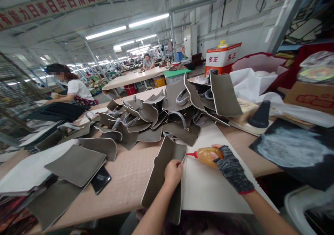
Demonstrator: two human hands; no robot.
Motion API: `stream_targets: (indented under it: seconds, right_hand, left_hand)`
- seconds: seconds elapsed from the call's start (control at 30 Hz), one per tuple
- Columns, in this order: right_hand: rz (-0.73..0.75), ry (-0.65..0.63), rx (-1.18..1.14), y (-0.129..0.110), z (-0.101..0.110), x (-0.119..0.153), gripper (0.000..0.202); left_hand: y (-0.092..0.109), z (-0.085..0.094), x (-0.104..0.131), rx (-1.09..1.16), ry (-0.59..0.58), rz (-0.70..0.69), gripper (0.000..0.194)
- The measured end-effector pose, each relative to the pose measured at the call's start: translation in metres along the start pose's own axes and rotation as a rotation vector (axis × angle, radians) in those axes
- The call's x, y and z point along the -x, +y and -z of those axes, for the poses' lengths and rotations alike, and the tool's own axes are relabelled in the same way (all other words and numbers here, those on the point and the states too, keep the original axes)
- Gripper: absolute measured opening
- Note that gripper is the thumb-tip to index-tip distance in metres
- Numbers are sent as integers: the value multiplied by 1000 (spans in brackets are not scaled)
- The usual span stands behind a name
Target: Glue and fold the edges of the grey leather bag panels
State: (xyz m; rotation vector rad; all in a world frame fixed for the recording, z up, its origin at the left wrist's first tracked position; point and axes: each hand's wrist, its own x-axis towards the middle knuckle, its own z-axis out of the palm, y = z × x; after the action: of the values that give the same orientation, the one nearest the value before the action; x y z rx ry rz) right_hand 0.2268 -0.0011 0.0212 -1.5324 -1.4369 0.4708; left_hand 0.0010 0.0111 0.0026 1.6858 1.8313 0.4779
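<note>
A grey-brown bag panel (167,151) with pale edges lies folded in front of me. My left hand (173,172) is closed on it near its right edge, fingers curled. In a dark, fingerless knit glove, my right hand (221,156) grips a squeeze bottle of amber glue (208,156). The bottle lies sideways, and its red nozzle points left, at the panel's right edge; whether the tip touches I cannot tell. Beneath the bottle spreads a white sheet (208,189).
Several bag panels with wrapped handles (148,116) are heaped beyond my hands. At left are loose panels (78,162) and a black phone (101,180). A black cone (260,115) and a white-smeared dark sheet (292,146) lie right. A co-worker (78,89) sits at left.
</note>
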Motion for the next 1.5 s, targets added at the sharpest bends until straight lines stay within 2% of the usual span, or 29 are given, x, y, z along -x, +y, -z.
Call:
stream_targets:
  seconds: [0.1,0.6,0.77,1.23,1.5]
  right_hand:
    - [4,-51,-3,8,0,-3,31]
    - [25,-49,-14,22,-4,-17,31]
    - [33,-90,-23,19,-2,-18,28]
    - [22,-35,-24,19,-1,-18,32]
    - [25,-70,-38,19,0,-19,31]
  left_hand:
    - [0,0,0,6,2,-9,25]
    - [1,1,0,4,-9,-10,25]
    - [-1,0,-1,10,0,-16,24]
    - [-1,-2,-2,28,4,7,23]
    - [0,-1,-1,37,11,-5,22]
